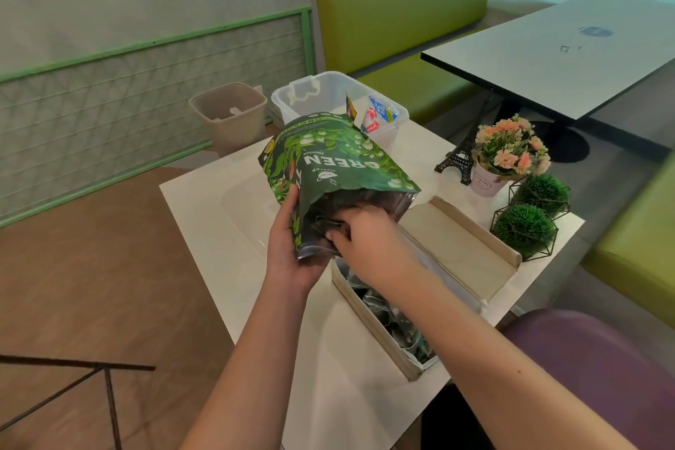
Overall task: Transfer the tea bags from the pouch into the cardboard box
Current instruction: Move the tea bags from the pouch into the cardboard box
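Left hand (292, 248) grips the green leaf-printed foil pouch (328, 164) by its left edge, above the white counter (219, 230). Right hand (369, 241) reaches into the pouch mouth; fingertips hidden, can't tell what they hold. Open cardboard box (369, 321) just beneath, partly covered by the right forearm; dark tea bags (398, 321) inside, hard to make out.

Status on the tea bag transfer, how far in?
Partway. Done: the cardboard box already holds a pile of tea bags. In hand: left hand holds the green pouch; right hand reaches into its mouth. Left: the pouch's remaining contents, hidden from view.
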`<state>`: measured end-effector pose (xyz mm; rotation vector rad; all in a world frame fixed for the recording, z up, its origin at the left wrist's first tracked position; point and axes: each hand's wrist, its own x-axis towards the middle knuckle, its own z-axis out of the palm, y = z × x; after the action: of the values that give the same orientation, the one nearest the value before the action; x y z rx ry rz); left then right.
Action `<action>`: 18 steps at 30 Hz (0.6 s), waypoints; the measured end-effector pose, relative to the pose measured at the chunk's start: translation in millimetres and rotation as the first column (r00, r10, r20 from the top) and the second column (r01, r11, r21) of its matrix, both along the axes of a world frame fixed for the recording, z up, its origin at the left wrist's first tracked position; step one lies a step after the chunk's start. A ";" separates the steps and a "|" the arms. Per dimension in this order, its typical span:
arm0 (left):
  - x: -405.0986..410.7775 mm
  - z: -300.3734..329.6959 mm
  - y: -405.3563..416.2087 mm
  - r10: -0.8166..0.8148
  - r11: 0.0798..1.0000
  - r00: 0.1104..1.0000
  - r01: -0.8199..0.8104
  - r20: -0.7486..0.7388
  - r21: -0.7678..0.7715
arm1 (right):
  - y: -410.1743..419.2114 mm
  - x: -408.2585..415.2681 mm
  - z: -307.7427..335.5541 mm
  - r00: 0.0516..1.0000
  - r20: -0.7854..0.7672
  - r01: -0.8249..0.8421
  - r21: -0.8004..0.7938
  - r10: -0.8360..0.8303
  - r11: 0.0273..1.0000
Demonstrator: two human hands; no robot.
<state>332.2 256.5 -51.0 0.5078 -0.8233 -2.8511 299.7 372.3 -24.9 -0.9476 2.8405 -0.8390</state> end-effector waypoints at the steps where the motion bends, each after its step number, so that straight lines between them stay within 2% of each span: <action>1: -1.3 -1.8 -0.1 -0.008 1.000 1.000 0.008 -0.007 -0.007 | 5.7 1.3 0.5 1.000 -0.021 0.018 -0.063 -0.019 0.998; 3: -3.1 -2.9 0.8 -0.027 0.999 1.000 0.027 -0.013 -0.021 | 19.3 4.3 4.0 0.997 -0.017 0.071 -0.176 -0.075 0.982; 5: -4.6 -3.7 2.0 -0.037 0.999 0.999 0.036 -0.011 -0.038 | 35.0 7.6 6.3 0.992 0.053 0.126 -0.308 -0.115 0.943; 10: -13.6 -9.6 1.5 -0.033 0.999 0.999 0.033 -0.038 0.002 | 76.9 9.6 0.4 0.961 0.267 0.217 -0.561 -0.073 0.799; 15: -20.4 -14.8 1.8 -0.050 0.999 0.997 0.049 -0.064 -0.012 | 119.3 2.0 -42.3 0.907 0.348 0.395 -0.516 -0.235 0.760; 18: -21.1 -17.4 4.4 -0.045 0.999 0.998 0.044 -0.048 -0.023 | 135.2 -7.8 -79.3 0.837 0.415 0.492 -0.289 -0.356 0.821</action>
<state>311.1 260.9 -68.4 0.4211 -0.8679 -2.8787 291.9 507.4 -104.2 -0.1083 2.6452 -1.4846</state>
